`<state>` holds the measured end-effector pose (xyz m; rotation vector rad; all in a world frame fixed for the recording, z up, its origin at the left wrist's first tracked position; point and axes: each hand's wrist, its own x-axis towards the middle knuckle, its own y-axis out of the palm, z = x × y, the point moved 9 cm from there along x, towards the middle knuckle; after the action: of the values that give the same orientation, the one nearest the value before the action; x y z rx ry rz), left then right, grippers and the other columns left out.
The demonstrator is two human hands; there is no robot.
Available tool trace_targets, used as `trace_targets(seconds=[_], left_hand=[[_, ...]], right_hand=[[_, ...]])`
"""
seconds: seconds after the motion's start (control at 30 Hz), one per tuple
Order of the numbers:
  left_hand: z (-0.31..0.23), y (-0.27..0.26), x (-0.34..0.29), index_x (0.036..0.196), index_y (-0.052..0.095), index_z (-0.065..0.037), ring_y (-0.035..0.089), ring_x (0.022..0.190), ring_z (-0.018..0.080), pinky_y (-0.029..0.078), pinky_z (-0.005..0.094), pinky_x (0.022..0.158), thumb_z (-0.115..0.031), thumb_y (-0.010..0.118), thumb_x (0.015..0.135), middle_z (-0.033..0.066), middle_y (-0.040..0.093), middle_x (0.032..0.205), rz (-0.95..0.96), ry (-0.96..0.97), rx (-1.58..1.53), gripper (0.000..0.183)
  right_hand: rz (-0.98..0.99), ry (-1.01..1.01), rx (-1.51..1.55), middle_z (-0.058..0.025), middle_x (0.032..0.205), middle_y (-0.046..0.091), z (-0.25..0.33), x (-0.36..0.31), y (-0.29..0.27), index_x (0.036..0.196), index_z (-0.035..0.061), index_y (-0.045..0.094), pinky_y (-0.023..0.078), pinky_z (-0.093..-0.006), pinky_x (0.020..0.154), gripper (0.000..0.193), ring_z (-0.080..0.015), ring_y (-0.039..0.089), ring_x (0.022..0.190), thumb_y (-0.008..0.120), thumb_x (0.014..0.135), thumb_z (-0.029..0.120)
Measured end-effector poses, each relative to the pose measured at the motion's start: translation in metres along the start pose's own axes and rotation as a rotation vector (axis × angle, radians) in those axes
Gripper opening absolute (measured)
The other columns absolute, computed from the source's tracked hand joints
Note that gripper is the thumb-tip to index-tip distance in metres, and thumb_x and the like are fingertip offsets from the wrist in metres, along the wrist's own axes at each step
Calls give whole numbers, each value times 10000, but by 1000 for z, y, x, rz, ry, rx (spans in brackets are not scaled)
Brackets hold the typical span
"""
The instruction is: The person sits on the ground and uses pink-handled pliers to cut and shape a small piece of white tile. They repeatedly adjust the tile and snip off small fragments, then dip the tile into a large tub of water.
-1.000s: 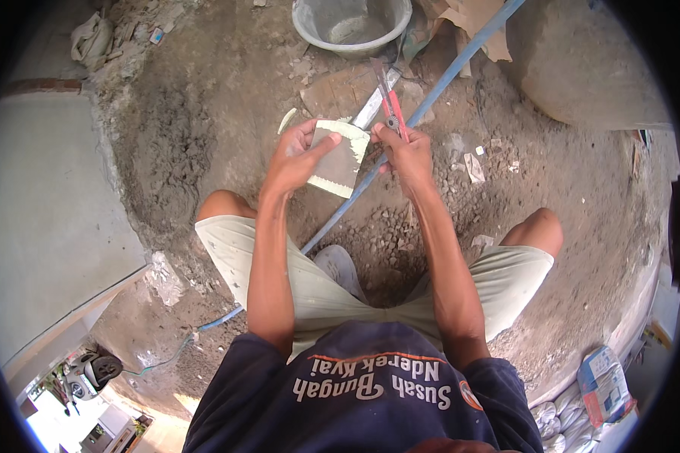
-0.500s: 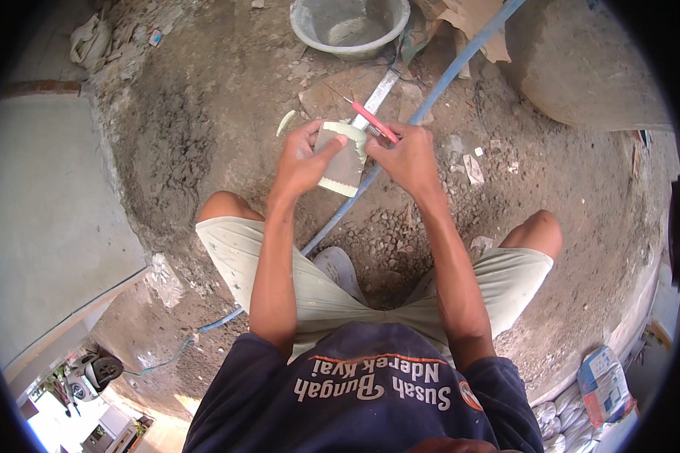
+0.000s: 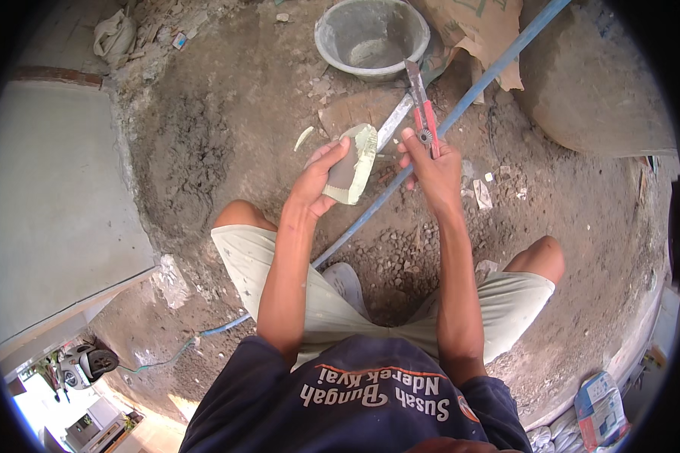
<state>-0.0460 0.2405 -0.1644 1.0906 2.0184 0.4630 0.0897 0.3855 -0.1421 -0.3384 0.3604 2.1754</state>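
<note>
My left hand point(image 3: 315, 180) grips a small flat block point(image 3: 345, 172) with a grey face and a thick, pale green, rough-cut edge. The block is tilted, so its ragged edge faces right. In my right hand point(image 3: 441, 180) is a red utility knife point(image 3: 423, 109), its blade pointing up and away from me. The knife is apart from the block, just to its right. A thin pale green sliver point(image 3: 304, 138) lies on the dirt beyond my left hand.
A grey basin point(image 3: 322, 47) stands at the far side, with torn brown paper point(image 3: 499, 47) beside it. A blue hose point(image 3: 491, 75) crosses the ground diagonally under my hands. A whitish bar point(image 3: 394, 121) lies between block and basin. Rubble point(image 3: 389, 245) covers the near ground.
My right hand has drawn away from the block, and the knife has swung from pointing up-left to nearly upright. The block has turned, showing more of its pale green edge.
</note>
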Motion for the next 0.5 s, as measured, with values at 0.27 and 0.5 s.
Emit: trace_targets(seconds=[0.27,0.5], left_hand=[[2,-7,2,1349,632,-24,762,932,143,644,303,782,-312,674,1078,75,758,1127,-49,4,77,398],[0,4,-2,1357,621,-21,773,985,162,658,330,814,-276,678,1077,90,762,1167,-54,-2,294,383]], right_hand=[[85,-85,-170,-4,743,680,55,-19,32,996,-42,787,486,-236,458,363,-57,587,585,870,909,301],[-13,-30,-185,-22,735,677,31,-5,19,969,-78,774,523,-248,467,324,-68,589,574,820,941,241]])
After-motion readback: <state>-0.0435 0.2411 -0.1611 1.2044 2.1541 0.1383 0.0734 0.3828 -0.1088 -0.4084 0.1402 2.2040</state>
